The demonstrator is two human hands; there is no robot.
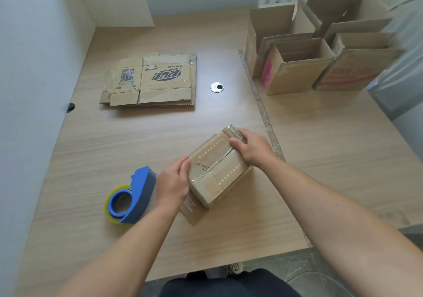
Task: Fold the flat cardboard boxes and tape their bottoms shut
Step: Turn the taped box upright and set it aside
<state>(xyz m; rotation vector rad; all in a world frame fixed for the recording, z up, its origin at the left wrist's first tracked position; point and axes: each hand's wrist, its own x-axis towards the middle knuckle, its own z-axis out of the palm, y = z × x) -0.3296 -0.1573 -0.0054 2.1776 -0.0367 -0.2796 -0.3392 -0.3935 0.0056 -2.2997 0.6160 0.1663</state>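
A small folded cardboard box lies bottom-up on the wooden table, its flaps closed under clear tape along the seam. My left hand grips the box's near-left end, thumb on top. My right hand grips the far-right end, fingers curled over the edge where the tape wraps down. A blue tape dispenser with a clear tape roll rests on the table just left of my left hand. A stack of flat, unfolded boxes lies at the far left of the table.
Several assembled open-topped boxes stand at the far right. A round metal cable grommet sits in the table's middle. A taped seam runs between two tabletops. A wall borders the left side; the table's front edge is near my legs.
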